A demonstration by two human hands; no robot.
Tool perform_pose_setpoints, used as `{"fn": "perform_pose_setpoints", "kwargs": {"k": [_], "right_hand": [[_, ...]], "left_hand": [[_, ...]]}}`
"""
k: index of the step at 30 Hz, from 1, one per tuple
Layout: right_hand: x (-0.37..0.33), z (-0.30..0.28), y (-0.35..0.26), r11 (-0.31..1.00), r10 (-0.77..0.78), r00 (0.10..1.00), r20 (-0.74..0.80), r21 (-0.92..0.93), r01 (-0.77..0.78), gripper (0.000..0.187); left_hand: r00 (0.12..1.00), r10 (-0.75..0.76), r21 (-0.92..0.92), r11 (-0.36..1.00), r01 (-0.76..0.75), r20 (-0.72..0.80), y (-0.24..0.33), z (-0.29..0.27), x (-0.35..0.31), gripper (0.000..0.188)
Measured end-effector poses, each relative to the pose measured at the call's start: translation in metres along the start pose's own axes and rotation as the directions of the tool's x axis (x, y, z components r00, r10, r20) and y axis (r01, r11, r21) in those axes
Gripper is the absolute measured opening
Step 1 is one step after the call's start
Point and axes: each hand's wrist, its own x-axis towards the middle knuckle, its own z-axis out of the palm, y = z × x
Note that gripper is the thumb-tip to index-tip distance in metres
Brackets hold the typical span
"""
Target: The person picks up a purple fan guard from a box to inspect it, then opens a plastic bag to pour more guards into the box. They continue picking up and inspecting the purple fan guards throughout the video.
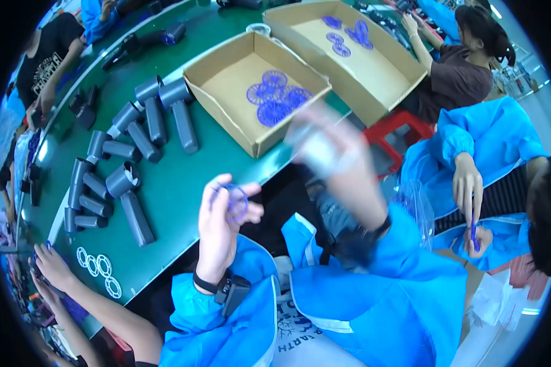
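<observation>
My left hand (221, 215) is raised in front of me, fingers closed on a round blue plastic grille disc (235, 202) held upright. My right hand (330, 150) is blurred with motion, above and to the right of the left one, close to the corner of the nearer cardboard box (226, 76); something clear or whitish seems to be in its fingers, but the blur hides what. Several more blue grille discs (274, 96) lie in that box. Both my forearms wear blue sleeves.
A green table (171, 183) carries several grey hair-dryer-shaped housings (134, 140) at left and white rings (98, 269) near its front edge. A second box (373, 73) with blue discs stands at the back. Other people sit right, far left and lower left; a red stool (404, 125) stands below.
</observation>
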Motion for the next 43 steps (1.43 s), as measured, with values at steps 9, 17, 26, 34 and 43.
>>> {"fn": "perform_pose_setpoints", "kwargs": {"k": [9,17,26,34,43], "right_hand": [[-0.042,0.037,0.003,0.846,0.374,0.906,0.198,0.328,-0.421,0.030],[-0.047,0.042,0.005,0.844,0.410,0.908,0.086,0.341,-0.414,0.025],[-0.051,0.035,0.017,0.883,-0.307,0.938,0.162,-0.320,0.344,0.022],[-0.051,0.037,0.007,0.884,0.365,0.923,0.124,0.265,-0.385,0.024],[-0.056,0.033,0.016,0.763,0.415,0.899,0.138,0.487,-0.426,0.032]], "left_hand": [[0.965,-0.058,0.156,0.988,0.018,0.254,-0.009,0.010,-0.001,0.032],[0.954,-0.047,0.213,0.977,-0.018,0.297,-0.010,-0.014,0.000,0.034],[0.985,0.132,0.170,0.974,-0.149,0.107,-0.017,-0.004,-0.002,0.024],[0.983,0.047,0.231,0.969,-0.087,0.175,-0.014,-0.015,0.000,0.016],[0.985,-0.002,0.172,0.985,-0.028,0.170,-0.013,-0.017,0.002,0.016]]}}
